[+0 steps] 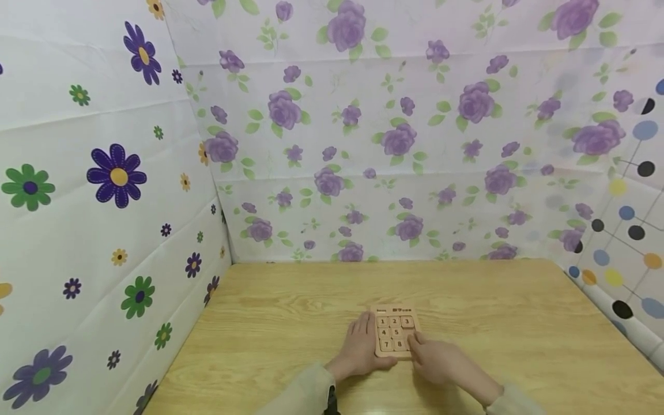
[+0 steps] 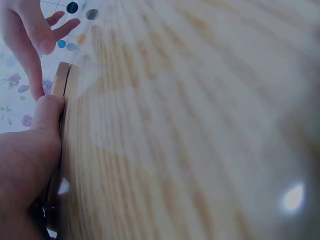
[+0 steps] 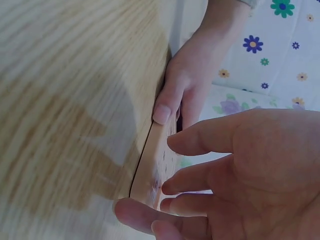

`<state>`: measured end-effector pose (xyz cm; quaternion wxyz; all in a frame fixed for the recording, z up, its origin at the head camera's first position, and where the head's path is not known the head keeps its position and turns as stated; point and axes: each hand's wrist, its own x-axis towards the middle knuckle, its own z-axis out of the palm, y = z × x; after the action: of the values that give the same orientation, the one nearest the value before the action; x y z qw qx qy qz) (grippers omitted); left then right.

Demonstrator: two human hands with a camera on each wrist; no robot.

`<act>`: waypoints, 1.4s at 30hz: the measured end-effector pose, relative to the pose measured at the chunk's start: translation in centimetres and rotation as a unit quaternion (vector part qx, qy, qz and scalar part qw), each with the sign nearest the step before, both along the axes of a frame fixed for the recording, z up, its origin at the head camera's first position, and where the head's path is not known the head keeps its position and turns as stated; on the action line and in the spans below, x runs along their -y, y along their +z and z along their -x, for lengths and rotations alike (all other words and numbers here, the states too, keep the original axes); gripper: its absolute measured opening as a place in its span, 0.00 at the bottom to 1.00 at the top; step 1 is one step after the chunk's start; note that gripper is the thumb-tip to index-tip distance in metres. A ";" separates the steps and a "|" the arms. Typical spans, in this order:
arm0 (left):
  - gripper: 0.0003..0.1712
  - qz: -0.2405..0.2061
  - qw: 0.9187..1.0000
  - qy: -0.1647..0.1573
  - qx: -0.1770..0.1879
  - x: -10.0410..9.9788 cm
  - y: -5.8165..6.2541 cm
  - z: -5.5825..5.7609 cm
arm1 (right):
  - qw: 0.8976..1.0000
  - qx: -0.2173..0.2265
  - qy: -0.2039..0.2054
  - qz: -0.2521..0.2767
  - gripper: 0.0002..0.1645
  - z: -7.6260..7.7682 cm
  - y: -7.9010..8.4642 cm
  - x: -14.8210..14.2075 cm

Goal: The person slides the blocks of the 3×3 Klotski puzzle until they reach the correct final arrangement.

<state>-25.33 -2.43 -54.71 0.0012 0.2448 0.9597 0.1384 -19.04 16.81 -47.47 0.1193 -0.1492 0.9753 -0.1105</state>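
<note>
A small wooden number puzzle (image 1: 396, 308) lies flat on the table, its square tiles showing 1, 2, 3, 4, 5, 7 and 8. My left hand (image 1: 358, 346) rests along its left side with straight fingers, and the thumb lies against the near edge. At the lower right corner, my right hand (image 1: 438, 358) reaches over the board, fingertips on or just above the tiles there and covering some of them. The right wrist view shows the right fingers (image 3: 200, 139) spread and slightly bent around the board's edge (image 3: 150, 167), with nothing gripped.
The board sits on a light wood-grain table (image 1: 290, 288). A curtain with purple roses (image 1: 332, 115) hangs behind the table. Flowered cloth (image 1: 104, 242) covers the left side, and dotted cloth (image 1: 633, 248) the right.
</note>
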 end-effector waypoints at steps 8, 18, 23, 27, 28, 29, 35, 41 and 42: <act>0.69 0.000 1.000 0.002 0.005 0.2 0.1 -0.3 | 1.000 0.004 -0.002 -0.009 0.31 -0.6 0.0 0.5; 0.69 0.003 1.000 0.003 0.008 0.0 0.1 -0.7 | 1.000 0.008 -0.005 0.003 0.35 0.3 -0.8 0.4; 0.69 0.018 1.000 -0.002 0.008 -0.2 0.0 -1.0 | 1.000 0.017 -0.010 0.011 0.36 0.3 -1.0 0.2; 0.69 0.022 1.000 -0.004 0.003 -0.3 -0.1 -1.0 | 1.000 0.010 -0.008 0.021 0.36 0.5 -1.1 0.1; 0.69 0.022 1.000 -0.004 0.004 -0.2 0.0 -1.0 | 1.000 0.007 -0.003 0.022 0.36 0.5 -1.0 0.1; 0.69 0.020 1.000 -0.004 0.005 -0.2 -0.1 -1.1 | 1.000 0.002 0.000 0.021 0.35 0.6 -1.0 0.1; 0.69 0.023 1.000 -0.005 0.001 -0.2 -0.2 -1.1 | 1.000 -0.013 0.010 0.013 0.35 0.6 -0.9 0.0; 0.69 0.022 1.000 -0.005 0.004 0.0 0.2 -1.3 | 1.000 -0.008 0.009 0.026 0.36 0.4 -0.7 -0.1; 0.69 0.023 1.000 -0.005 0.004 0.0 0.3 -1.3 | 1.000 -0.009 0.008 0.028 0.36 0.4 -0.8 -0.1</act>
<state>-24.04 -2.41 -54.43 0.0113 0.2486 0.9614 0.1174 -19.39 16.88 -48.24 0.1074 -0.1615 0.9716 -0.1357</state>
